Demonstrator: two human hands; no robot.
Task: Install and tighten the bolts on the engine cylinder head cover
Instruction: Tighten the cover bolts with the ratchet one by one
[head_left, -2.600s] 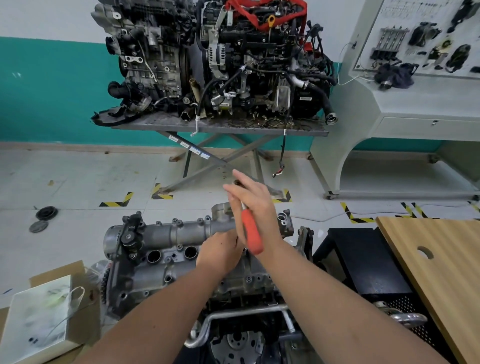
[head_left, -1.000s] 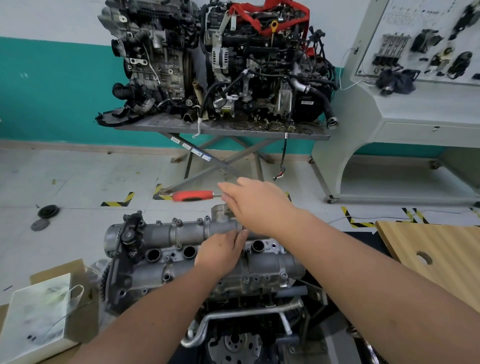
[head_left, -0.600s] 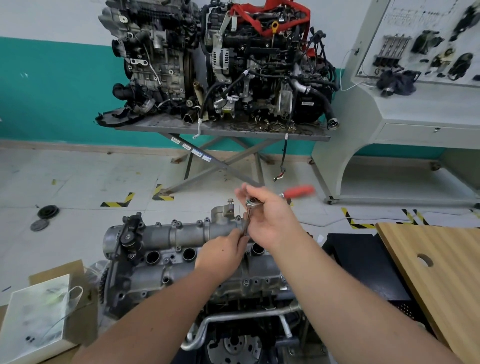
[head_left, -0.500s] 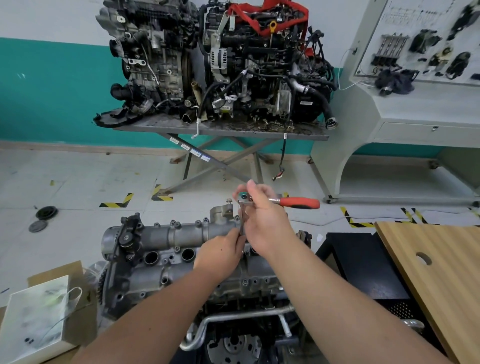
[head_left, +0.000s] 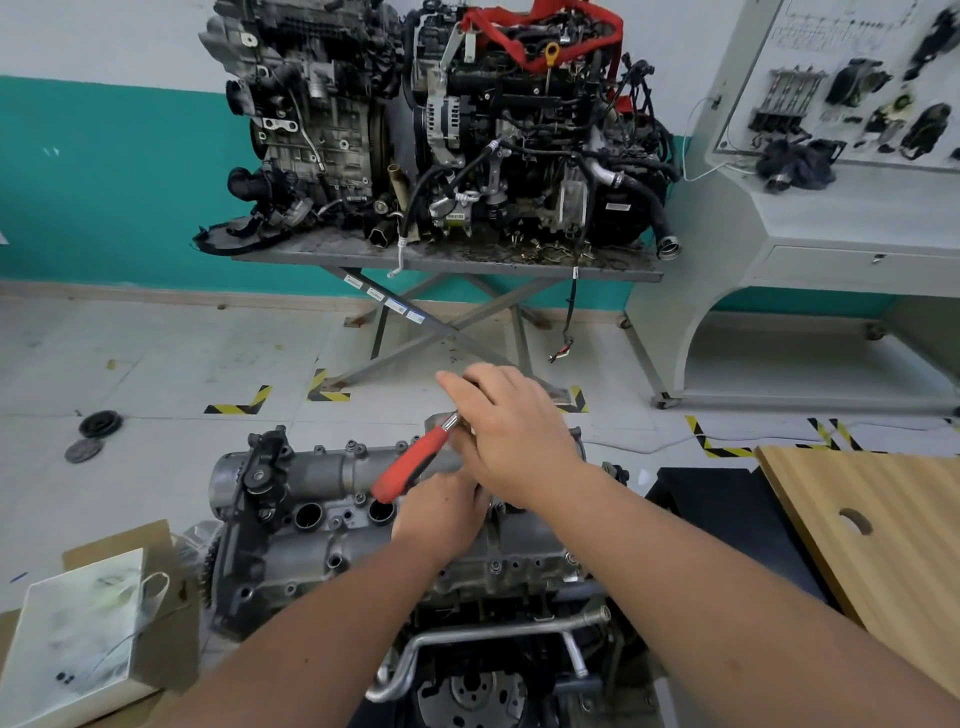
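1. A person's left hand (head_left: 441, 512) rests curled on the grey cylinder head cover (head_left: 332, 512) at centre frame; what its fingers hold cannot be seen.
2. Just above, the right hand (head_left: 511, 434) covers the head of a ratchet wrench (head_left: 410, 462), fingers bent over it; the red handle slants down-left.
3. A white box (head_left: 78, 629) sits near left; a wooden board (head_left: 883, 540) right.
4. Beyond, two engines (head_left: 447, 124) stand on a metal stand (head_left: 447, 260).

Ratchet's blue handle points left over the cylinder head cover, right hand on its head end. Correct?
Not quite: the ratchet handle is red, not blue, as the head view shows. It does point left over the cylinder head cover, with the right hand at its head end.
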